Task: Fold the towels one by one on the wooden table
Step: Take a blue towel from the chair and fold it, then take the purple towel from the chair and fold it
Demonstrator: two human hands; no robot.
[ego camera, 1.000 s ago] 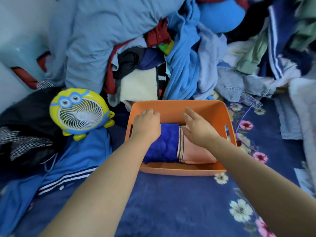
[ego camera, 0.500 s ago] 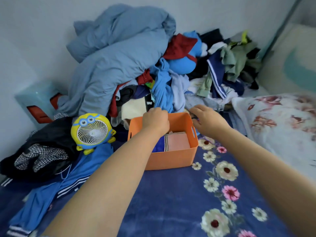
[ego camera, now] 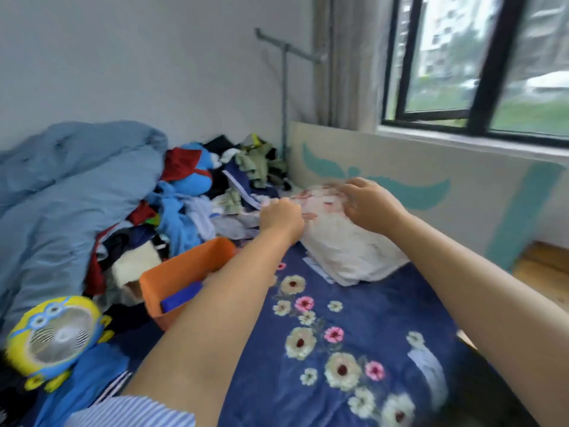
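a second ago both our hands were down in the orange basket [ego camera: 184, 266] on the folded towels [ego camera: 180, 295]; now they have lifted away and reach out over the white pillow [ego camera: 348, 251] by the window. our left hand [ego camera: 281, 218] is curled in a loose fist with nothing visible in it, our right hand [ego camera: 368, 203] hangs half open, fingers bent, above the pillow. the blue towel lies in the basket, so we judge that towel stowed and the next one being sought.

The left forearm [ego camera: 215, 303] hides most of the orange basket [ego camera: 184, 269]; only a blue towel [ego camera: 180, 295] corner shows. Motion blurs the fan [ego camera: 55, 337].
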